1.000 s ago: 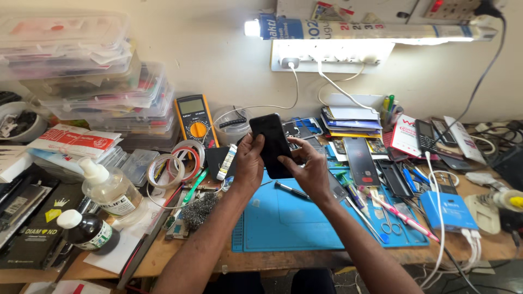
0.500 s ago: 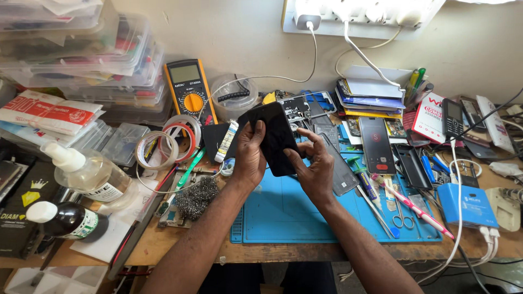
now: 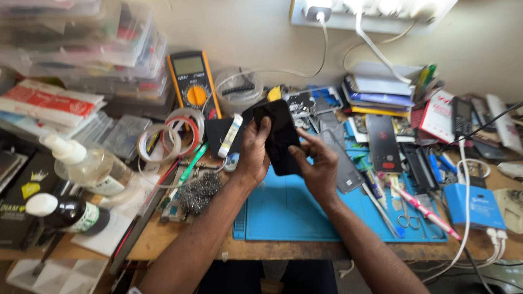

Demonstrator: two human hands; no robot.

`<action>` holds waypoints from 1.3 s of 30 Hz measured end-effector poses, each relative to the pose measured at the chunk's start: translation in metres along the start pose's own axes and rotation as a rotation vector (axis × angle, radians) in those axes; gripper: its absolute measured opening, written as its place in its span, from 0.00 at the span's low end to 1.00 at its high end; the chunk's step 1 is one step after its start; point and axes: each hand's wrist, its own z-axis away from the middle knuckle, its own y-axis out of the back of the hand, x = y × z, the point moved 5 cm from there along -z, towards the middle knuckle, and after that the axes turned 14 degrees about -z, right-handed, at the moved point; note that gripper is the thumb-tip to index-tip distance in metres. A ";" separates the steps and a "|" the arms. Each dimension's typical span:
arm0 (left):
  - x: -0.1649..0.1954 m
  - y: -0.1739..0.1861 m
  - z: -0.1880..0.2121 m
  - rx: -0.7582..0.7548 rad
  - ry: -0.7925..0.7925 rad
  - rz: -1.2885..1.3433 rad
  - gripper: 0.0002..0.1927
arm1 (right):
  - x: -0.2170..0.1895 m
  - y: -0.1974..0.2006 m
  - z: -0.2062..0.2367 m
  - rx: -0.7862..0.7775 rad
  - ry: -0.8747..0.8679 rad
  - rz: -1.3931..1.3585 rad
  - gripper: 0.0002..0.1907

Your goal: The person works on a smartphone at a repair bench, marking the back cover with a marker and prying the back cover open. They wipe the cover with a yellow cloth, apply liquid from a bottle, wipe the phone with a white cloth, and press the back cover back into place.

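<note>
At the far left of the tabletop [image 3: 180,239], a clear spray bottle [image 3: 87,166] with a white nozzle is seen above a dark bottle [image 3: 68,213] with a white cap. Stacked clear plastic boxes [image 3: 92,49] are ranged along the wall behind them. Rolls of tape [image 3: 169,136] lie further right, with a green-handled tool [image 3: 192,162] just beside them and a wad of steel wool [image 3: 197,190] nearer the front edge. A yellow multimeter [image 3: 192,81] is propped against the wall.

Near the middle, a black smartphone [image 3: 280,136] is held tilted above the blue work mat [image 3: 294,212]. It is gripped from the left by the left hand [image 3: 253,155], whose fingers are closed around the edge with the thumb laid on the dark face. The right hand [image 3: 318,166] is closed on the lower right edge, its thumb pressed to the face and its fingers behind. The phone is thus clamped between both hands, clear of the mat.

Just right of the hands a grey phone panel [image 3: 343,171] lies on the mat, and another dark phone [image 3: 381,142] lies flat beyond it. A stack of flat boxes [image 3: 378,92] is set against the wall. Small scissors [image 3: 406,220] and a pink-handled tool [image 3: 422,209] rest at the mat's right edge, near a blue box [image 3: 474,207] from which white cables [image 3: 466,163] are run.
</note>
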 end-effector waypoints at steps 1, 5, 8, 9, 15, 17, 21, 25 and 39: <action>0.001 0.000 0.000 -0.024 -0.024 -0.006 0.15 | 0.000 0.000 0.000 -0.005 -0.006 -0.029 0.24; 0.000 0.005 0.002 -0.089 -0.020 0.003 0.20 | 0.010 0.006 0.003 0.059 -0.237 -0.184 0.22; -0.003 0.003 0.008 -0.195 0.078 0.132 0.29 | 0.009 0.004 0.005 0.025 -0.225 -0.501 0.25; -0.004 0.003 0.010 -0.182 0.117 0.148 0.32 | 0.010 0.003 0.006 0.022 -0.251 -0.522 0.25; 0.006 -0.015 0.015 -0.203 0.130 0.256 0.42 | 0.017 -0.006 0.004 -0.001 -0.361 -0.448 0.23; 0.013 -0.019 0.015 -0.240 0.141 0.231 0.44 | 0.015 -0.001 -0.002 0.006 -0.297 -0.447 0.21; 0.029 -0.022 0.019 -0.292 0.047 0.125 0.46 | 0.011 0.022 -0.015 0.092 -0.186 -0.402 0.17; 0.028 -0.022 0.021 -0.240 0.138 0.195 0.45 | 0.011 0.043 -0.022 0.185 -0.152 -0.375 0.20; 0.028 -0.021 0.021 -0.227 0.120 0.112 0.42 | 0.001 0.043 -0.025 0.149 -0.165 -0.280 0.23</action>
